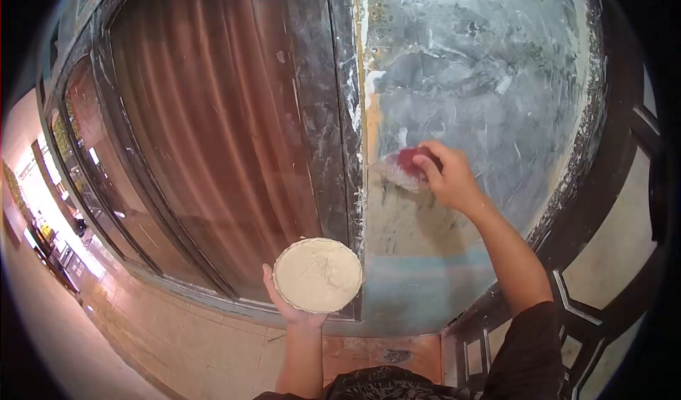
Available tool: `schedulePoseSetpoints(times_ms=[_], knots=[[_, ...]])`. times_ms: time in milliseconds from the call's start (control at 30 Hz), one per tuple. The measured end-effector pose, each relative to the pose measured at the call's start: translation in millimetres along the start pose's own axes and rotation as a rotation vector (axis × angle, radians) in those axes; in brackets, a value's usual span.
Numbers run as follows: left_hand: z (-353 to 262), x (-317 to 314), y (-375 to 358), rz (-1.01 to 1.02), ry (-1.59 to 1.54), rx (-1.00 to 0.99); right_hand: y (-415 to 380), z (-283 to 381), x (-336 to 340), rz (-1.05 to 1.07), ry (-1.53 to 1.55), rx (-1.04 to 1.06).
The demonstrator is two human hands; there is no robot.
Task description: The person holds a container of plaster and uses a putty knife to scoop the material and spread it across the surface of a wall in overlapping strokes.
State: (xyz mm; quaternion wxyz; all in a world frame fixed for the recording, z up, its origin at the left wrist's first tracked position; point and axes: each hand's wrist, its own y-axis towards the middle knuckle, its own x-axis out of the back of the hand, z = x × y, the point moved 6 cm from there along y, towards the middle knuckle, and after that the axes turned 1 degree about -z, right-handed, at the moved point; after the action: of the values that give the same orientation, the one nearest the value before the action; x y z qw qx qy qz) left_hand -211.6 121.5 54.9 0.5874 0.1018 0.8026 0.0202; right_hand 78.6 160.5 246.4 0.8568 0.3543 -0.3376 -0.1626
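My left hand (287, 308) supports a round tub of cream-coloured putty (318, 275) from below and the side, its fingers mostly hidden under it. The putty's surface is rough, with a small ridged patch near the middle. Up at the wall, my right hand (448, 176) is closed around a dark red putty scraper (410, 161). The scraper's pale, smeared blade edge lies against or very close to the wall (454, 109), just right of the window frame. Grey and whitish patches cover that wall, with a light blue band lower down.
Left of the wall is a dark-framed window (213, 116) with reddish-brown curtains behind the glass. A dark panelled door or frame (610, 237) stands at the right. Below are a tiled floor (191, 336) and a reddish step (383, 354). Bright daylight enters at the far left.
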Motion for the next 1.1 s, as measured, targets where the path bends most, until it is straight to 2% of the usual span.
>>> schedulePoseSetpoints(times_ms=[67, 100, 133, 233, 267, 333, 400, 433, 467, 533, 567, 600, 633, 667, 700, 733, 800, 833, 867, 900, 933, 967, 1033, 1100], knots=[[-0.9, -1.6, -0.3, 0.008, 0.007, -0.001, -16.9, 17.0, -12.3, 0.227, 0.019, 0.179], [0.0, -3.1, -0.1, 0.017, 0.016, 0.009, -25.5, 23.9, -18.8, 0.258, -0.031, 0.350], [0.9, -5.8, 1.1, 0.018, 0.018, 0.011, -28.8, 32.3, -17.7, 0.255, -0.031, 0.349], [7.7, -18.1, 1.5, 0.016, -0.046, 0.064, -35.8, 40.9, -33.2, 0.557, 0.163, 0.006], [10.8, -26.8, -0.4, 0.077, -0.024, 0.085, -33.6, 33.4, -36.5, 0.551, 0.162, 0.000], [17.4, -38.7, -2.8, 0.144, -0.001, 0.113, -36.7, 13.6, -54.6, 0.752, 0.345, -0.212], [26.5, -52.6, -6.3, 0.258, -0.180, 0.215, -36.5, 4.7, -50.3, 0.789, 0.291, -0.249], [27.6, -56.3, -8.3, 0.233, -0.326, 0.244, -36.6, -4.7, -47.1, 0.802, 0.208, -0.252], [29.3, -53.5, -6.7, 0.236, -0.326, 0.240, -36.0, -13.1, -42.5, 0.814, 0.124, -0.253], [30.5, -35.4, -1.3, 0.118, -0.076, 0.148, -29.8, -25.5, -27.5, 0.816, 0.132, -0.301], [33.4, -44.3, -6.2, 0.230, -0.227, 0.224, -25.5, -33.2, -16.2, 0.820, -0.009, -0.293], [33.4, -47.2, -7.6, 0.230, -0.227, 0.224, -24.1, -38.9, -6.2, 0.819, -0.148, -0.287], [33.6, -50.2, -8.0, 0.230, -0.191, 0.219, -26.5, -39.4, 1.2, 0.818, -0.148, -0.288], [33.8, -54.4, -7.9, 0.232, -0.157, 0.212, -25.1, -32.8, 11.1, 0.746, -0.128, -0.208], [34.7, -70.4, -11.9, 0.411, -0.268, 0.252, -23.4, -23.3, 20.5, 0.677, -0.110, -0.125], [36.6, -70.9, -9.7, 0.410, -0.270, 0.246, -27.6, -14.1, 25.6, 0.682, -0.111, -0.120], [41.4, -50.5, 2.6, 0.100, -0.073, 0.183, -34.6, 29.7, 40.8, 0.511, -0.254, 0.255], [43.6, -48.5, 7.6, 0.068, 0.012, 0.146, -39.2, 41.1, 44.9, 0.512, -0.249, 0.258], [45.7, -52.0, 9.1, 0.067, 0.015, 0.143, -46.4, 61.8, 49.4, 0.473, -0.352, 0.464], [51.7, -62.3, 8.7, 0.155, -0.120, 0.213, -54.8, 78.9, 53.1, 0.427, -0.455, 0.670], [56.9, -74.0, 7.5, 0.243, -0.256, 0.284, -57.5, 84.7, 56.5, 0.424, -0.453, 0.671], [61.7, -89.0, 3.7, 0.335, -0.246, 0.348, -63.8, 95.3, 59.9, 0.387, -0.486, 0.809], [70.0, -97.2, 5.7, 0.287, -0.217, 0.322, -75.4, 106.0, 66.6, 0.335, -0.566, 1.010], [79.9, -103.0, 6.0, 0.235, -0.186, 0.295, -76.0, 103.8, 74.7, 0.333, -0.584, 1.039]])
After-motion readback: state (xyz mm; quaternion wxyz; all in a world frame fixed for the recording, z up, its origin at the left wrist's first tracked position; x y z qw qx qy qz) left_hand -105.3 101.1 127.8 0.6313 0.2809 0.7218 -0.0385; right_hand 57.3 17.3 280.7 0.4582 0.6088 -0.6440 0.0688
